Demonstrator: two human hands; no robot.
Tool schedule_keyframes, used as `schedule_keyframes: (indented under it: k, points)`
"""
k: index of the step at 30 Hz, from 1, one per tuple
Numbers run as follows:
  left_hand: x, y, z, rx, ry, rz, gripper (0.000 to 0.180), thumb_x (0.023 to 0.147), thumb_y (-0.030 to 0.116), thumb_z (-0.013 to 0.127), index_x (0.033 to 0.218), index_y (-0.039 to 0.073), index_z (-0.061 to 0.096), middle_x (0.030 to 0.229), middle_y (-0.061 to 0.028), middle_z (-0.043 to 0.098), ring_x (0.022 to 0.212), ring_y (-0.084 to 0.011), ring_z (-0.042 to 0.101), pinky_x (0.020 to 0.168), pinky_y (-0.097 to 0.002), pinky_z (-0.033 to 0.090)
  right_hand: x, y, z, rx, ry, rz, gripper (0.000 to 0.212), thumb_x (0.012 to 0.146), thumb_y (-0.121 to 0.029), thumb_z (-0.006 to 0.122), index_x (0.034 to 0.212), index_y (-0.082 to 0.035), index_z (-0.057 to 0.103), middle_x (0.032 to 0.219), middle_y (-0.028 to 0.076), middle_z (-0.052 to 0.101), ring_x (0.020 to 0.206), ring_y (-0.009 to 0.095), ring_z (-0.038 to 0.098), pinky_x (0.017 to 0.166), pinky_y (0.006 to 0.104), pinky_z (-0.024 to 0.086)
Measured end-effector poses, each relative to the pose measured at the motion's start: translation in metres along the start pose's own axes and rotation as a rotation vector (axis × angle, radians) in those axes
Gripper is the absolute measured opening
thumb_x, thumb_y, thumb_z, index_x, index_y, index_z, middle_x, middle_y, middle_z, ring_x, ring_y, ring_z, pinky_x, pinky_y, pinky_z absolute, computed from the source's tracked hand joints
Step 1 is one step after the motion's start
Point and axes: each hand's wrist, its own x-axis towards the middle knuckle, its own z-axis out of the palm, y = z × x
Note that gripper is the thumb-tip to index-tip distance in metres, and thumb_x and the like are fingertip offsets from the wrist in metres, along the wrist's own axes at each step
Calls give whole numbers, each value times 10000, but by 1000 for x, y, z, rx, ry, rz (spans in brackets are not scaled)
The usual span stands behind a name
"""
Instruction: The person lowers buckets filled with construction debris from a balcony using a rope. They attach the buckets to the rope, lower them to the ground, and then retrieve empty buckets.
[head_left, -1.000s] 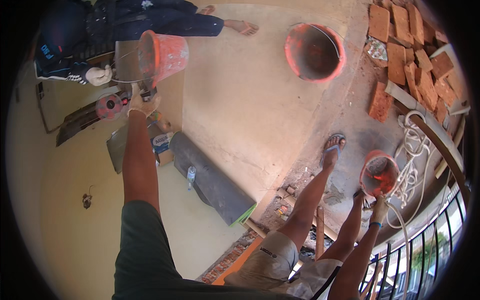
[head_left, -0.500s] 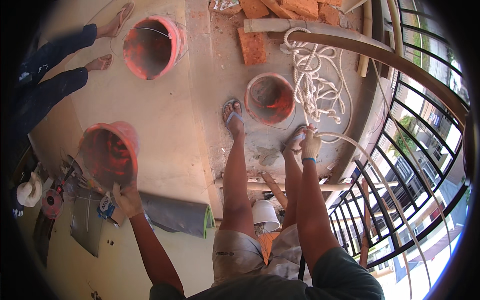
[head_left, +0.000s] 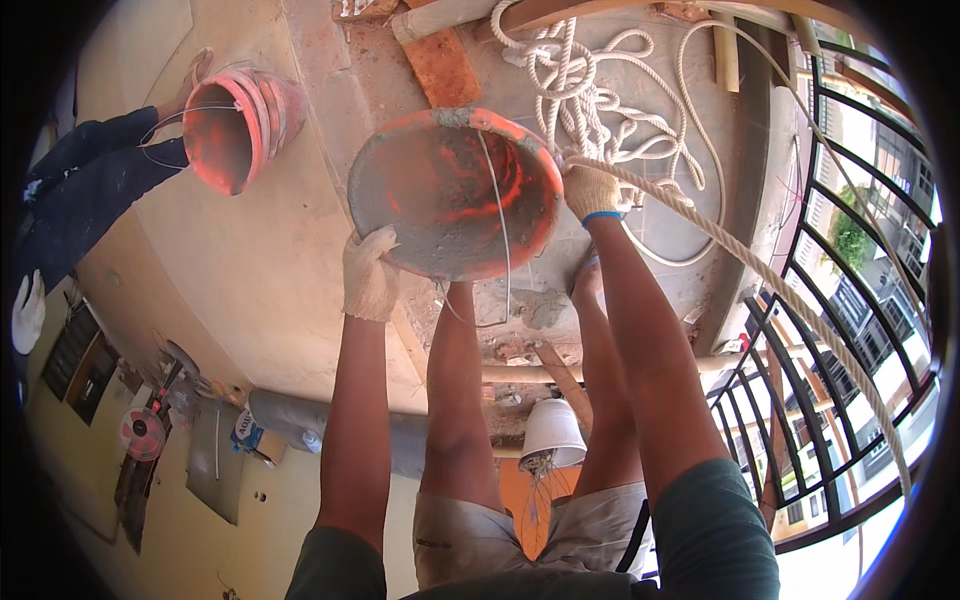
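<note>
Head view edges: black railing (head_left: 845, 516) along your right; tan floor (head_left: 270, 290) spreads left toward a co-worker's legs (head_left: 105, 185).
Arms (head_left: 355, 430): both stretched forward.
Bucket (head_left: 430, 190): red, mortar-smeared, mouth tilted toward you, before your hands.
Left hand (head_left: 372, 275): clasping the bucket's near-left rim.
Right hand (head_left: 597, 190): curled round white rope (head_left: 690, 210).

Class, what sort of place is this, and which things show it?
Probably a building site: the grey-smeared bucket, an orange brick and the tangled rope suggest it.
</note>
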Motion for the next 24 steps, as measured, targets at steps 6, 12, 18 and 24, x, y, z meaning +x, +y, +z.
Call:
schedule_keyframes:
  k: [6,12,18,24]
  points:
    - [41,-50,-6,190,-22,-70,289,854,67,692,1123,-38,693,1018,-77,720,941,-186,669,896,-339,512,-14,58,-82,337,122,129,367,827,-340,743,1077,-74,703,871,238,723,861,423,715,757,496,552]
    - [71,-68,-9,1328,-16,85,553,978,350,603,1380,-26,560,1273,-256,629,1095,-391,649,971,-442,504,-77,128,-158,1106,514,543,310,984,-272,727,1062,24,678,666,-25,520,535,61,449,488,254,367]
    - [12,-80,26,1221,126,480,759,972,361,573,1581,4,295,1612,-334,271,1455,-502,346,1134,-529,382,-178,92,-164,1040,311,570,258,979,-241,727,866,-38,614,671,-27,509,555,57,447,486,250,339]
    - [-3,-143,72,1704,-286,753,923,831,295,785,1573,18,312,1562,-307,310,1406,-481,371,1120,-573,352,-154,34,0,1276,327,487,226,953,-170,711,837,-35,572,712,-5,555,642,100,567,580,290,471]
